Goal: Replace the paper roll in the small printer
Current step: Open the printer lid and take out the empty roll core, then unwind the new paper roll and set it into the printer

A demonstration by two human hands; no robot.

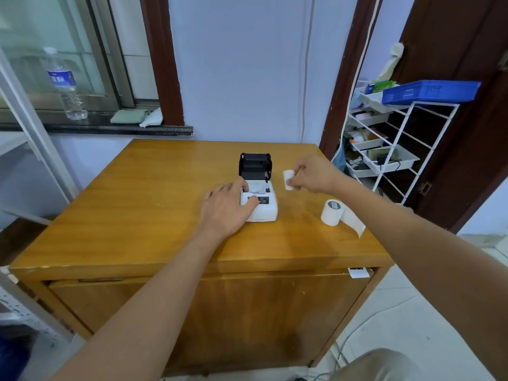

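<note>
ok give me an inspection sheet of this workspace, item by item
surface: wooden table, top mostly bare
job's things: small printer near the middle with its black lid raised; small paper roll held just right of it; larger paper roll standing on the table further right, its tail unrolled
clutter: nothing seen on the table
grips: left hand rests on the printer's front left; right hand pinches the small paper roll
cables: white cable runs down the wall behind the table
surroundings: water bottle on the windowsill; white wire rack with a blue tray on top, to the right
</note>
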